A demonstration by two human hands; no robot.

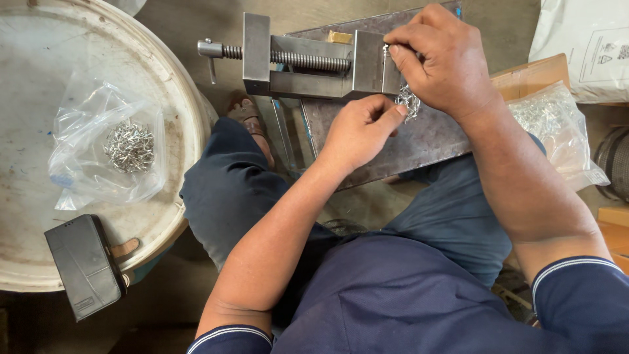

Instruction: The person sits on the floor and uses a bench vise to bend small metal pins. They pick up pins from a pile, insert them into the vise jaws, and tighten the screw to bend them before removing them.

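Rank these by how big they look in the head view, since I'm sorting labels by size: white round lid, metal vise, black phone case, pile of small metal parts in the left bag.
1. white round lid
2. metal vise
3. black phone case
4. pile of small metal parts

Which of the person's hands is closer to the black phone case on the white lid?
Left. The left hand is nearer the black phone case; the right hand is farther away, at the vise.

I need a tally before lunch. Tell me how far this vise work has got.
Done, it seems: a small heap of metal pieces in the open bag on the white lid. In hand: the right hand holds a piece at the vise, the left hand pinches beside a small pile. Left: a much fuller bag at the right.
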